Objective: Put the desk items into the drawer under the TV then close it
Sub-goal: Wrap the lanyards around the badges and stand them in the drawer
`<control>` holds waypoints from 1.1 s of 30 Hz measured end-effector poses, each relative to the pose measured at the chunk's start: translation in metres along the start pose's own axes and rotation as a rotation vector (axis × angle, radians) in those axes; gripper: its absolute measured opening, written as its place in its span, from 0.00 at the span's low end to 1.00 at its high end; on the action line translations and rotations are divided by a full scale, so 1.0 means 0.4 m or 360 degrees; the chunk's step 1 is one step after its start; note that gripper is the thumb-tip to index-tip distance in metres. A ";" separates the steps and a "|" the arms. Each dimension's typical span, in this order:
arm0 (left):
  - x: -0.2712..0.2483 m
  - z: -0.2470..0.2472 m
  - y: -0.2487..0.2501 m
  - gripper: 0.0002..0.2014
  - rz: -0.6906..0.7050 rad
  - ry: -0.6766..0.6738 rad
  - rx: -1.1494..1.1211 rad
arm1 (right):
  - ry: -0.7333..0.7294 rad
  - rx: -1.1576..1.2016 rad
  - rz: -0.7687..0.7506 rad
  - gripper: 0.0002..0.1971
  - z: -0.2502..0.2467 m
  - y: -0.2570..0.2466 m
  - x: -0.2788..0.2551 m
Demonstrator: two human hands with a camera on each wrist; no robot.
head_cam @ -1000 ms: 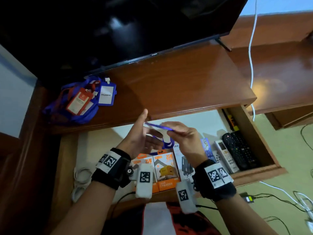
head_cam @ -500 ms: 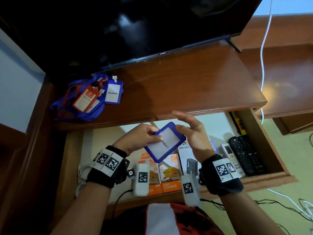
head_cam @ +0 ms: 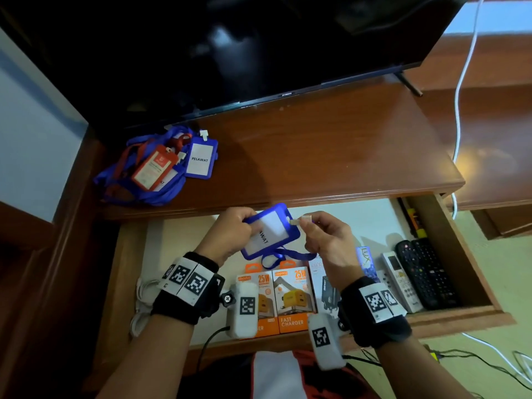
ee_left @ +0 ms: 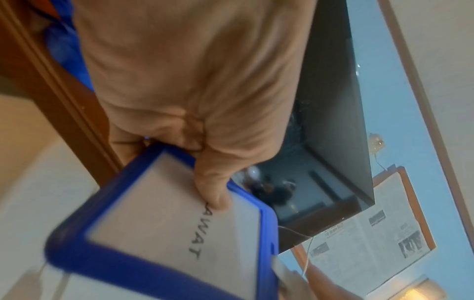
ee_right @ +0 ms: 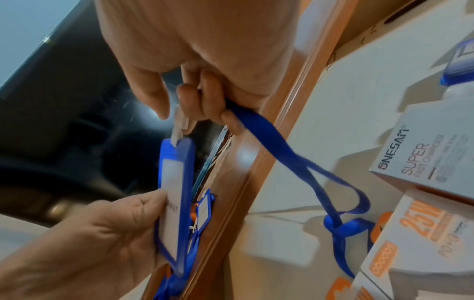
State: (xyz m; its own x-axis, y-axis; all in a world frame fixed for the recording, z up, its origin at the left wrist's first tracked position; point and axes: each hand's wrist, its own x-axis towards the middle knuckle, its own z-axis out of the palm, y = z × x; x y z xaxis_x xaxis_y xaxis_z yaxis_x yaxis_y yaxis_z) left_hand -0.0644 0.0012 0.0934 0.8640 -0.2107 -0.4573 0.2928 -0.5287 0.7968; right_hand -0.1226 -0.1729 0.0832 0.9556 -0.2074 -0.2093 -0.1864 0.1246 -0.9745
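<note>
A blue badge holder (head_cam: 273,230) with a white card reading PELAWAT hangs over the open drawer (head_cam: 449,315). My left hand (head_cam: 234,230) pinches its left edge, thumb on the card (ee_left: 212,194). My right hand (head_cam: 322,234) pinches the white clip (head_cam: 300,221) at the badge's top and also holds the blue lanyard (ee_right: 295,158), which loops down toward the charger boxes. More badges and lanyards (head_cam: 161,168) lie in a heap on the desk top at the left, under the TV (head_cam: 230,47).
The drawer holds orange charger boxes (head_cam: 290,300), a white charger box (ee_right: 420,154), a white remote (head_cam: 400,277), black remotes (head_cam: 426,272) and a white cable (head_cam: 141,300) at its left. A white cord (head_cam: 460,82) hangs at the right. Cables lie on the floor.
The badge has turned and lifted slightly; my right hand went from flat behind the card to pinching its clip and lanyard. My left hand keeps its hold on the edge.
</note>
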 end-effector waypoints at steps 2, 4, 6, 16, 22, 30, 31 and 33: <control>-0.002 0.019 0.006 0.07 -0.0018 0.0045 -0.0156 | 0.0014 0.0058 0.0045 0.10 0.017 0.000 -0.005; -0.004 0.040 0.014 0.07 -0.0049 0.0092 -0.0314 | 0.0027 0.0072 0.0049 0.09 0.032 0.005 -0.008; -0.009 0.061 0.025 0.07 -0.0079 0.0125 -0.0498 | 0.0026 0.0094 0.0020 0.13 0.041 0.008 -0.010; -0.022 0.050 0.040 0.04 0.0044 -0.0026 -0.0630 | -0.0213 -0.0319 0.0068 0.06 0.013 -0.001 0.009; -0.023 -0.032 0.080 0.13 0.0209 -0.0409 0.0359 | -0.0915 -0.1172 0.0195 0.10 -0.012 -0.043 0.012; -0.046 -0.026 0.064 0.03 0.0160 -0.0580 0.0600 | -0.1023 -0.1161 0.0149 0.16 -0.032 -0.048 0.030; -0.046 -0.030 0.057 0.04 0.0145 -0.0546 0.0496 | -0.0932 -0.0924 0.0164 0.16 -0.043 -0.039 0.032; -0.051 -0.038 0.050 0.06 0.0146 -0.0451 0.0299 | -0.0768 -0.0522 0.0211 0.14 -0.066 -0.017 0.038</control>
State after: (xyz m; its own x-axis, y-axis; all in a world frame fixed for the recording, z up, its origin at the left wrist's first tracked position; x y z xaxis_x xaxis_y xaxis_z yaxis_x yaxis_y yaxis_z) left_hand -0.0698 0.0073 0.1247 0.7276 -0.4702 -0.4995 0.1158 -0.6336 0.7650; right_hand -0.1128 -0.2027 0.0845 0.9006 0.2634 -0.3458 -0.2987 -0.2029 -0.9325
